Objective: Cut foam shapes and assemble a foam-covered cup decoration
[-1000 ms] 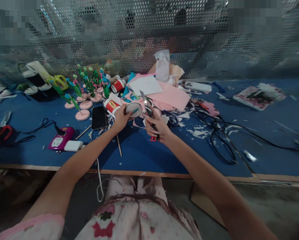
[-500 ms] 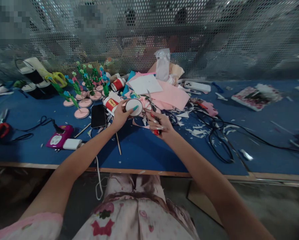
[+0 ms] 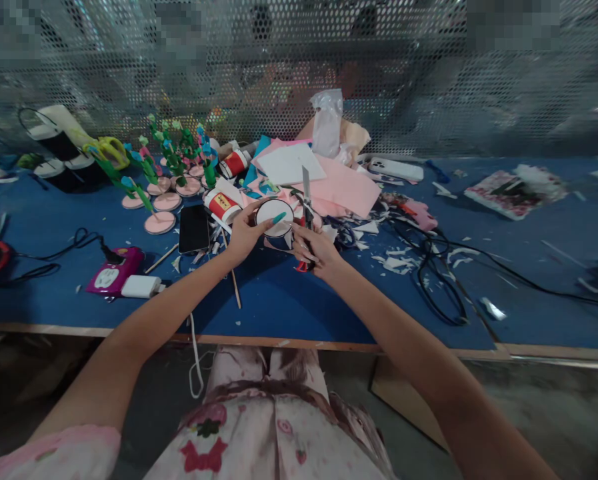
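My left hand [image 3: 246, 235] is closed on a round white disc with a dark rim [image 3: 273, 212], its thumb lying across the white face. Just right of it, my right hand [image 3: 316, 248] grips scissors [image 3: 307, 190] with red on the handles, blades pointing up and away from me. The right fingertips come close to the disc's edge; whether they touch it I cannot tell. Behind the hands lie a white sheet [image 3: 289, 165] and pink sheets [image 3: 351, 190]. A red and white container [image 3: 222, 205] lies beside my left hand.
Green-stemmed craft flowers on round pink bases [image 3: 159, 222] stand to the left, near a black phone [image 3: 194, 229]. A purple device [image 3: 116, 272] with a white plug sits nearer the edge. Black cable [image 3: 441, 303] and white scraps [image 3: 399, 261] lie to the right. Perforated metal [image 3: 403, 100] rises behind.
The disc has come slightly right and tilted a little towards me. My right hand has moved closer to it, and the scissors now point more upright.
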{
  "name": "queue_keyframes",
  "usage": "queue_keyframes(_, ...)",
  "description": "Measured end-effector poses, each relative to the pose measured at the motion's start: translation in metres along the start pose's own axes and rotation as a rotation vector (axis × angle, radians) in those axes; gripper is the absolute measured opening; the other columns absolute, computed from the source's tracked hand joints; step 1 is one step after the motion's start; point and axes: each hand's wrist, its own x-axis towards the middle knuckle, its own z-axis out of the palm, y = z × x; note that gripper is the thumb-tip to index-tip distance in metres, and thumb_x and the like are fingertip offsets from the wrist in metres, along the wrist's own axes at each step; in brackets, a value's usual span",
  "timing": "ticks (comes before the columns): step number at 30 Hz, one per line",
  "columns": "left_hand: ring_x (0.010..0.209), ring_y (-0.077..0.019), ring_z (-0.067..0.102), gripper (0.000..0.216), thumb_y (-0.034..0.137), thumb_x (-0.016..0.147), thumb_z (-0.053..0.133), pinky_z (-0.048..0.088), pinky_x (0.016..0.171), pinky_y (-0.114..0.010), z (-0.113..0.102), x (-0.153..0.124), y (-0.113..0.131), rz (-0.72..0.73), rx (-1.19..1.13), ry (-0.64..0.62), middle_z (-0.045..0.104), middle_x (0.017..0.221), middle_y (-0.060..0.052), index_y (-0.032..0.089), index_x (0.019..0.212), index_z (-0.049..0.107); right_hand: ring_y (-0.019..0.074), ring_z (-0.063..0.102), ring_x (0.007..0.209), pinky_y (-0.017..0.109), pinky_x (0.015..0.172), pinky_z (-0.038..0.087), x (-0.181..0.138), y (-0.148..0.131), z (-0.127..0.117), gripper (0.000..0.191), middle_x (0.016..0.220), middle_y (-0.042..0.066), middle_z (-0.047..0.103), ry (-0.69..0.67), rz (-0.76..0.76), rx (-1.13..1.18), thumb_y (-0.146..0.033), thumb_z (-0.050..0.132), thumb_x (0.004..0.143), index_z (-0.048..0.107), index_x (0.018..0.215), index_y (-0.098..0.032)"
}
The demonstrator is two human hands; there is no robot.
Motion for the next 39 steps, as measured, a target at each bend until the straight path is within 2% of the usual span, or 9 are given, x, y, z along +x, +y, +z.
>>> queue_keyframes(3, 0.111, -0.023, 0.057, 0.057, 0.034, 0.062, 0.076, 0.046, 0.097, -0.036, 0.002, -0.001, -0.002, 0.033, -0.016, 0.008, 0.062, 0.12, -0.011, 0.015, 0.113, 0.058, 0.0019, 0.025, 0.022, 0.016, 0.024, 0.024, -0.001, 0.002, 0.002, 0.027, 0.034, -0.012, 0.038, -0.001, -0.031, -0.037, -0.034, 0.071, 0.071, 0.05, 0.065, -0.018)
queue_keyframes(7, 0.117, -0.0243, 0.054, 0.056, 0.036, 0.066, 0.074, 0.043, 0.101, -0.038, 0.002, -0.001, -0.005, 0.023, -0.001, -0.017, 0.059, 0.125, -0.011, 0.017, 0.115, 0.057, 0.003, 0.028, 0.021, 0.018, 0.024, 0.031, -0.001, 0.005, 0.002, 0.041, 0.031, -0.011, 0.038, 0.015, -0.115, -0.143, -0.045, 0.074, 0.067, 0.043, 0.056, -0.02)
queue_keyframes(12, 0.116, -0.0255, 0.054, 0.058, 0.037, 0.062, 0.076, 0.046, 0.097, -0.039, 0.001, 0.001, -0.007, -0.065, -0.095, -0.061, 0.061, 0.122, -0.009, 0.019, 0.115, 0.058, 0.0072, 0.036, 0.021, 0.021, 0.023, 0.035, 0.0, 0.005, 0.0, 0.041, 0.034, -0.011, 0.045, 0.092, -0.281, -0.232, -0.05, 0.075, 0.062, 0.046, 0.069, -0.022)
queue_keyframes(15, 0.11, -0.025, 0.057, 0.057, 0.035, 0.059, 0.078, 0.051, 0.088, -0.035, 0.002, 0.001, -0.007, -0.156, -0.174, -0.059, 0.063, 0.118, -0.007, 0.019, 0.111, 0.06, 0.0076, 0.039, 0.023, 0.021, 0.024, 0.036, 0.0, 0.004, -0.001, 0.043, 0.035, -0.013, 0.046, 0.092, -0.325, -0.236, -0.05, 0.075, 0.061, 0.045, 0.074, -0.023)
queue_keyframes(20, 0.076, -0.0157, 0.064, 0.061, 0.033, 0.055, 0.08, 0.052, 0.059, -0.022, 0.005, -0.001, -0.002, -0.352, -0.283, -0.108, 0.068, 0.102, -0.007, 0.017, 0.11, 0.062, 0.0082, 0.038, 0.023, 0.023, 0.023, 0.035, -0.001, 0.001, -0.001, 0.044, 0.037, -0.012, 0.047, 0.026, -0.297, -0.22, -0.053, 0.075, 0.061, 0.046, 0.074, -0.024)
queue_keyframes(24, 0.059, -0.0092, 0.059, 0.056, 0.032, 0.055, 0.08, 0.045, 0.047, -0.018, 0.007, -0.003, 0.002, -0.408, -0.294, -0.124, 0.068, 0.09, -0.004, 0.017, 0.107, 0.063, 0.0079, 0.036, 0.024, 0.023, 0.024, 0.034, -0.002, 0.0, 0.0, 0.042, 0.038, -0.011, 0.045, 0.025, -0.262, -0.17, -0.053, 0.074, 0.062, 0.047, 0.077, -0.024)
queue_keyframes(33, 0.055, -0.008, 0.057, 0.058, 0.033, 0.054, 0.081, 0.045, 0.045, -0.017, 0.007, -0.004, 0.002, -0.403, -0.238, -0.12, 0.066, 0.082, -0.002, 0.017, 0.106, 0.061, 0.0074, 0.037, 0.026, 0.024, 0.026, 0.034, 0.001, -0.001, -0.005, 0.04, 0.041, -0.01, 0.047, 0.034, -0.238, -0.158, -0.05, 0.075, 0.062, 0.049, 0.078, -0.024)
queue_keyframes(39, 0.058, -0.0075, 0.057, 0.052, 0.028, 0.053, 0.082, 0.045, 0.046, -0.017, 0.008, -0.005, 0.006, -0.452, -0.302, -0.115, 0.064, 0.087, -0.001, 0.017, 0.1, 0.062, 0.0077, 0.034, 0.022, 0.023, 0.024, 0.03, -0.001, -0.005, -0.005, 0.038, 0.038, -0.011, 0.048, -0.086, -0.241, -0.102, -0.047, 0.075, 0.063, 0.05, 0.078, -0.023)
